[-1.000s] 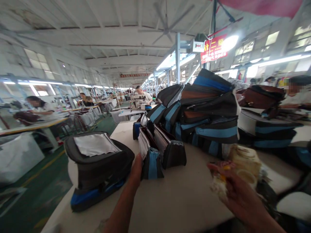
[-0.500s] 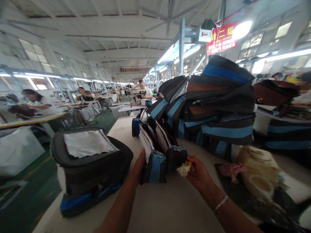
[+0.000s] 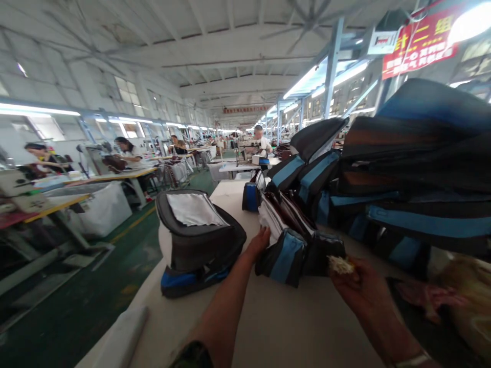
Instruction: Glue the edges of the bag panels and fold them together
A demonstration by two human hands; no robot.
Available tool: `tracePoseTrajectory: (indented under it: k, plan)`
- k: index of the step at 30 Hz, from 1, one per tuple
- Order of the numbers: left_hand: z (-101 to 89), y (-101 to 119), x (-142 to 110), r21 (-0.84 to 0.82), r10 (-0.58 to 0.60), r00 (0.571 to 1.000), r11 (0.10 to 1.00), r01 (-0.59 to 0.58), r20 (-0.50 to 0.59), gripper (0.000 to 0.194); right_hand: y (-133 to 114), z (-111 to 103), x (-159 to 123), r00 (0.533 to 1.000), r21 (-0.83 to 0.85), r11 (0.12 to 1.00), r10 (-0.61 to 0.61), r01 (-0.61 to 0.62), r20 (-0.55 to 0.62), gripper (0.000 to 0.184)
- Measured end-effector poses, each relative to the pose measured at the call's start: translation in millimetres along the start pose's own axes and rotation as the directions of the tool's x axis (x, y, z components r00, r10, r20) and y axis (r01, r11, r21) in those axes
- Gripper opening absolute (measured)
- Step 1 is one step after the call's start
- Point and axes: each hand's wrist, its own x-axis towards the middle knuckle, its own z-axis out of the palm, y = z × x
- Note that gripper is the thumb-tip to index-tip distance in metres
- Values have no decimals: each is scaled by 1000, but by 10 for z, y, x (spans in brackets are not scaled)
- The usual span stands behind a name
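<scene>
On the pale tabletop (image 3: 276,327) two small black insulated bags stand side by side, with silvery lining showing at their tops. My left hand (image 3: 261,241) grips the left side of the nearer bag (image 3: 286,258), which has a light-blue stripe down its end. Some of its fingertips are hidden. In my closed right hand (image 3: 360,286) is a small brush (image 3: 340,265) with frayed whitish bristles and a bit of yellow. Its bristles are at the end of the second, dark bag (image 3: 322,250); whether they touch it I cannot tell.
Left of my arm lies a black bag with a silver panel (image 3: 197,209) on blue-trimmed pieces. A tall pile of black and blue bags (image 3: 414,179) fills the right. A stained yellowish container (image 3: 468,291) and pink cloth (image 3: 429,296) sit lower right. People work at sewing tables beyond.
The view has swung left, so the bags and both hands appear further right. My left hand stays on the striped bag, and my right hand still holds the brush by the dark bag's end.
</scene>
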Motion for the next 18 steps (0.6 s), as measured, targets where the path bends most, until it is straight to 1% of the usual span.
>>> tracePoseTrajectory:
  k: [2,3,4,5,7,9,11,13,15,17,18]
  plan:
    - [-66,131,-44,203,34,999,978,-39,27,32,-91,-34,-105,1000,-35,999,-17,16,-10,14]
    - [-128,215,-70,304,53,998,951,-63,39,32,-144,-60,-196,999,-51,998,-26,24,-23,13]
    - [-219,307,-98,395,78,996,914,-92,51,33,-199,-91,-311,999,-60,998,-29,27,-29,16]
    - [-343,403,-125,480,104,992,869,-123,65,35,-252,-128,-446,999,-59,998,-29,27,-28,22]
    - [-673,588,-167,632,147,984,755,-177,100,40,-339,-210,-754,1000,-47,999,-15,15,-2,38]
    - [-1043,739,-179,756,137,981,626,-191,134,42,-389,-286,-1066,1000,-34,999,11,-11,23,54]
    - [-1342,842,-168,844,77,984,506,-179,162,37,-396,-340,-1343,999,-33,999,43,-42,12,65]
    - [-1506,910,-156,894,17,984,416,-166,175,31,-375,-371,-1571,997,-42,997,70,-72,-34,68]
    - [-1568,982,-170,921,-6,987,362,-145,158,27,-364,-411,-1760,993,-71,993,94,-99,-75,66]
    - [-1642,1105,-232,935,16,994,339,-104,105,27,-405,-498,-1924,988,-125,983,125,-135,-87,65]
    - [-1720,1194,-286,938,44,997,337,-78,67,27,-453,-566,-2001,987,-160,976,134,-147,-87,65]
